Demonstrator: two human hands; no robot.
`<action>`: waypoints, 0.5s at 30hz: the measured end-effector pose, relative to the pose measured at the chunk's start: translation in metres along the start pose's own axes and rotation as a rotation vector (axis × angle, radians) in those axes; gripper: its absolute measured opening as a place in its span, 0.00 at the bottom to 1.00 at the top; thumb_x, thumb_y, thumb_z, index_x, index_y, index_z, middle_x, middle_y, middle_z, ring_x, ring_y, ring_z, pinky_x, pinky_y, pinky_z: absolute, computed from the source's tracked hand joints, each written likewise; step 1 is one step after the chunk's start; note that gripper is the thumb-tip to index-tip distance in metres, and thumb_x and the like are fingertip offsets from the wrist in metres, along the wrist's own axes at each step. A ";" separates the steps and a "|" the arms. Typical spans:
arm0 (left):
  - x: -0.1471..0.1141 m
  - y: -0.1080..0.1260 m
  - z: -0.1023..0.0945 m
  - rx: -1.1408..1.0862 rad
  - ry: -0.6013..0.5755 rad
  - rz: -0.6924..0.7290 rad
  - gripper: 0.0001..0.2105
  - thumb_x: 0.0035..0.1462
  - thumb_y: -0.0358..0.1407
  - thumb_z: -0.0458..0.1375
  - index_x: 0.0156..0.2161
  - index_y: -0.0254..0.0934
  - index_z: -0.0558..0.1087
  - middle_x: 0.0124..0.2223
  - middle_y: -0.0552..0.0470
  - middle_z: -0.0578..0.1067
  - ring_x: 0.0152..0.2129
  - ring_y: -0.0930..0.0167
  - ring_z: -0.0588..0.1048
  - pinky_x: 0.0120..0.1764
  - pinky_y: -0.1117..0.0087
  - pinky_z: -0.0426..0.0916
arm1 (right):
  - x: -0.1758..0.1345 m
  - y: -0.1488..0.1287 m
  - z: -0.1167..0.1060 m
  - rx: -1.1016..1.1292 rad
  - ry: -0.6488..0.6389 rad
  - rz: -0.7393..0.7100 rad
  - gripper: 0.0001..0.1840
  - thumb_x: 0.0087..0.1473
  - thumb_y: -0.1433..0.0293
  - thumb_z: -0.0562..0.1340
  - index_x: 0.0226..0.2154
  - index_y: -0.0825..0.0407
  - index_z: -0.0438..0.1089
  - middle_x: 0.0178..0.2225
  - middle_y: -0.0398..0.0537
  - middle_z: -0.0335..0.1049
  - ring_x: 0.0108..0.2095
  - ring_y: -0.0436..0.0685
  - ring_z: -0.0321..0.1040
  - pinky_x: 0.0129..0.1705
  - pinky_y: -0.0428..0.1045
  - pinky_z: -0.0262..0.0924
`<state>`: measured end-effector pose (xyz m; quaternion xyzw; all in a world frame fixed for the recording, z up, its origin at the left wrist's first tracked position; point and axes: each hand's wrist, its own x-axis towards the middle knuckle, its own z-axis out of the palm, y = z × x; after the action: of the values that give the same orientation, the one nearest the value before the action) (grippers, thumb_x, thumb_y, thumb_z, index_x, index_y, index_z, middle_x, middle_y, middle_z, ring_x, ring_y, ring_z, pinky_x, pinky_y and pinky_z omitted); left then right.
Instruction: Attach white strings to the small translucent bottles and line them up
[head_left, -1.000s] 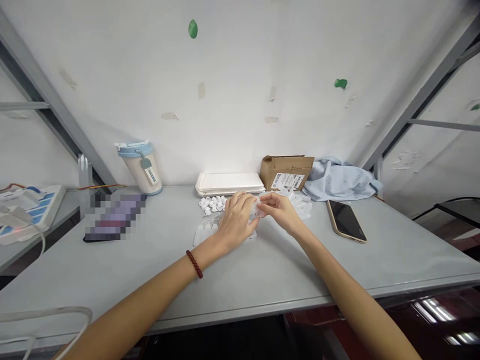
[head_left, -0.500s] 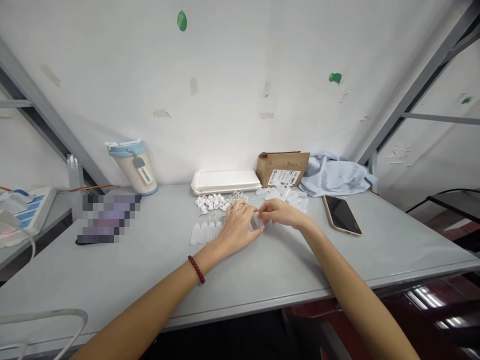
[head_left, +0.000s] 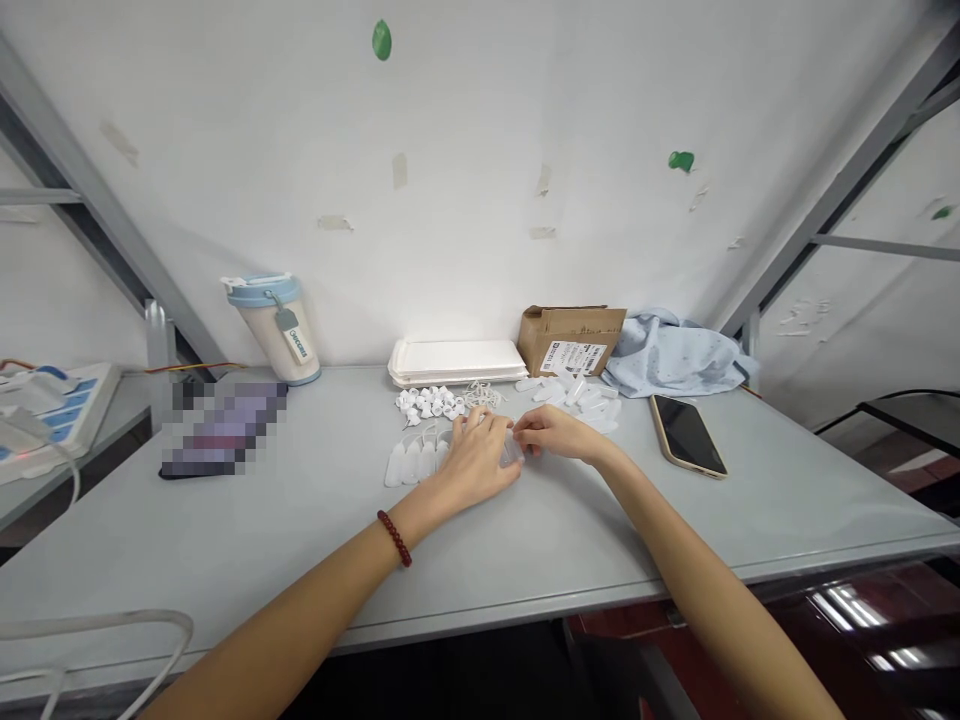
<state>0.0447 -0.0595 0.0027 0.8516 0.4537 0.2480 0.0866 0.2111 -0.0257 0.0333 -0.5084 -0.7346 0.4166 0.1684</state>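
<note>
My left hand (head_left: 478, 458) is closed with thumb and fingers around a clear plastic piece (head_left: 512, 450) low over the table. My right hand (head_left: 561, 433) pinches at that piece's upper right edge; its fingertips are partly hidden. Beside my left hand, several flat translucent tags with string loops (head_left: 406, 464) lie in a row, some covered by the hand. Beyond it sit a cluster of small white plastic caps (head_left: 429, 402) and a bundle of pale string loops (head_left: 482, 394). Loose clear plastic pieces (head_left: 596, 402) are heaped behind my right hand.
A stack of white trays (head_left: 459, 358) and an open cardboard box (head_left: 574, 340) stand by the wall, with a light blue cloth (head_left: 675, 355) alongside. A phone (head_left: 687, 434) lies at right. At left are a tumbler (head_left: 279, 335), a blurred purple item (head_left: 229, 430) and a power strip (head_left: 82, 405).
The whole view has shifted slightly. My hands stay together at the clear plastic piece, which now sits lower and more covered by my left fingers.
</note>
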 end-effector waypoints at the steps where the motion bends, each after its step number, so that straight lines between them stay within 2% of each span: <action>1: 0.000 0.000 -0.001 0.018 -0.010 -0.002 0.15 0.51 0.37 0.56 0.45 0.36 0.65 0.47 0.44 0.71 0.50 0.57 0.61 0.49 0.52 0.58 | 0.000 0.000 0.000 -0.008 -0.003 0.001 0.08 0.44 0.71 0.57 0.25 0.56 0.71 0.22 0.43 0.67 0.22 0.49 0.62 0.27 0.45 0.57; 5: -0.002 0.006 -0.013 0.115 -0.016 0.022 0.17 0.51 0.37 0.56 0.46 0.34 0.64 0.49 0.42 0.68 0.51 0.56 0.60 0.49 0.52 0.58 | 0.000 -0.001 0.001 -0.022 -0.002 0.000 0.08 0.44 0.70 0.56 0.22 0.56 0.69 0.20 0.43 0.66 0.22 0.49 0.61 0.27 0.44 0.56; 7: -0.009 0.022 -0.018 0.129 0.004 0.081 0.17 0.52 0.35 0.55 0.47 0.32 0.64 0.50 0.39 0.67 0.53 0.54 0.57 0.51 0.49 0.55 | 0.000 0.000 0.001 -0.033 0.006 -0.012 0.08 0.44 0.71 0.55 0.20 0.56 0.67 0.20 0.43 0.67 0.22 0.49 0.61 0.26 0.44 0.55; 9: -0.025 0.049 -0.013 -0.021 -0.043 0.169 0.14 0.55 0.33 0.52 0.47 0.30 0.65 0.51 0.37 0.66 0.53 0.54 0.59 0.52 0.49 0.55 | 0.001 0.000 0.001 -0.060 0.028 -0.015 0.09 0.45 0.71 0.55 0.18 0.56 0.66 0.19 0.43 0.67 0.21 0.49 0.62 0.25 0.44 0.54; 11: -0.050 0.085 0.004 -0.460 -0.222 0.175 0.10 0.57 0.34 0.51 0.41 0.32 0.69 0.46 0.39 0.70 0.49 0.55 0.63 0.52 0.48 0.55 | 0.002 0.000 0.000 -0.086 0.061 0.009 0.11 0.47 0.71 0.54 0.18 0.56 0.66 0.19 0.44 0.68 0.21 0.49 0.62 0.25 0.44 0.54; 12: -0.064 0.104 0.016 -0.782 -0.329 0.075 0.08 0.56 0.36 0.54 0.38 0.34 0.70 0.43 0.42 0.71 0.49 0.56 0.64 0.53 0.50 0.55 | 0.002 0.000 -0.001 -0.094 0.080 0.028 0.12 0.48 0.70 0.54 0.18 0.56 0.66 0.19 0.44 0.69 0.21 0.49 0.62 0.25 0.44 0.54; 13: -0.079 0.124 0.029 -1.182 -0.463 -0.100 0.06 0.53 0.36 0.58 0.36 0.36 0.71 0.41 0.44 0.72 0.47 0.57 0.65 0.52 0.54 0.58 | 0.002 0.001 -0.001 -0.096 0.101 0.047 0.12 0.49 0.70 0.54 0.18 0.56 0.67 0.20 0.45 0.70 0.21 0.49 0.63 0.25 0.44 0.54; 14: -0.092 0.142 0.041 -1.596 -0.561 -0.373 0.07 0.50 0.36 0.62 0.35 0.38 0.72 0.40 0.46 0.72 0.47 0.58 0.66 0.51 0.56 0.61 | 0.003 0.001 -0.002 -0.094 0.121 0.059 0.12 0.49 0.70 0.54 0.20 0.56 0.67 0.21 0.45 0.71 0.21 0.49 0.63 0.25 0.44 0.55; 15: -0.105 0.159 0.051 -1.726 -0.604 -0.466 0.10 0.51 0.39 0.61 0.38 0.39 0.72 0.41 0.47 0.72 0.45 0.59 0.68 0.47 0.57 0.66 | 0.003 0.002 -0.003 -0.092 0.142 0.065 0.12 0.49 0.70 0.54 0.20 0.56 0.68 0.23 0.46 0.72 0.21 0.48 0.64 0.25 0.44 0.56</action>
<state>0.1378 -0.2322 -0.0180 0.4091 0.2303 0.2434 0.8487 0.2129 -0.0212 0.0327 -0.5672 -0.7224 0.3507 0.1828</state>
